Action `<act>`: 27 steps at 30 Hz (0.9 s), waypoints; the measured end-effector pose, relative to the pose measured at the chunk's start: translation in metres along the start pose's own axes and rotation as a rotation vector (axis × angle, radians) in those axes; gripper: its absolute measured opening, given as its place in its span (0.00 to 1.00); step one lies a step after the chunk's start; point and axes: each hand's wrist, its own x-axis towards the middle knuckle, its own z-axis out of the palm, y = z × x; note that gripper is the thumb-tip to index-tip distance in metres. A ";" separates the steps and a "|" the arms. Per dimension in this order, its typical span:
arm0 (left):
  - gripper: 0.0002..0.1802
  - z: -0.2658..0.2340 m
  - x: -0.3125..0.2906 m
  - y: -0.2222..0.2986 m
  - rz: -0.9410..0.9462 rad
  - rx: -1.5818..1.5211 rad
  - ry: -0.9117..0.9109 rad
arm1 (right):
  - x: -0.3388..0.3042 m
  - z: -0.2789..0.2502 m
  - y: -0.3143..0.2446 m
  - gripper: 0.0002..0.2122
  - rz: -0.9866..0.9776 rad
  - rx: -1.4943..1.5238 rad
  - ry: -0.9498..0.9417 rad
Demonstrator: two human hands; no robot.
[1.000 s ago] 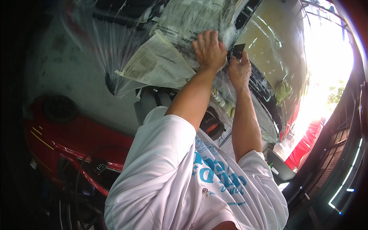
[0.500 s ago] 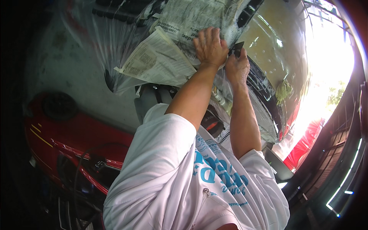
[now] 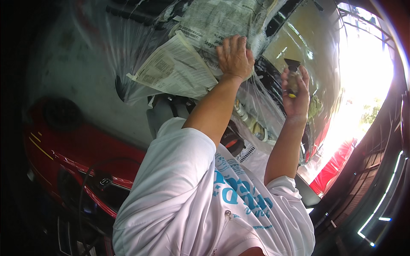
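Note:
My left hand (image 3: 235, 59) lies palm down with fingers extended on newspaper masking (image 3: 222, 19) that covers a car body, next to a wet, foamy strip. To the right, my right hand (image 3: 299, 100) is raised, palm showing, its fingers wrapped round a putty knife (image 3: 293, 64). The knife has a wide dark blade pointing away from me and a pale handle with a yellow end. A loose newspaper sheet (image 3: 175, 64) hangs left of my left wrist. Beyond the knife is the wet, gold-brown car panel (image 3: 318, 36), and a crumpled yellowish cloth or sponge (image 3: 315, 106) rests on it.
Clear plastic sheeting (image 3: 128, 55) drapes over the car's left side, and more hangs between my forearms. Behind it, low down, are bottles or tubes (image 3: 245, 115). A red car (image 3: 94, 145) stands at the lower left. Bright daylight enters from the right.
My right hand has drawn away from beside the left, moving right and toward me with the putty knife, whose blade now points away. My left hand stays on the newspaper.

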 end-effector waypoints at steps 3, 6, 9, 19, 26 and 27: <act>0.23 -0.002 0.001 0.001 -0.001 0.031 -0.018 | 0.004 -0.015 -0.008 0.20 0.039 0.455 -0.194; 0.22 -0.002 0.002 0.001 -0.015 0.018 -0.033 | 0.008 -0.009 -0.012 0.23 -0.047 0.613 -0.418; 0.23 -0.001 0.001 0.000 -0.012 0.024 -0.017 | 0.018 -0.001 -0.020 0.23 -0.068 0.796 -0.336; 0.21 -0.001 -0.001 0.001 -0.031 -0.005 -0.004 | 0.083 -0.008 -0.005 0.21 -0.135 0.038 -0.090; 0.21 -0.001 -0.001 0.000 -0.036 -0.008 -0.003 | 0.122 0.038 0.019 0.13 -0.201 -0.170 0.026; 0.21 -0.001 -0.001 0.001 -0.037 -0.012 -0.007 | 0.131 0.036 0.026 0.10 -0.259 -0.110 0.011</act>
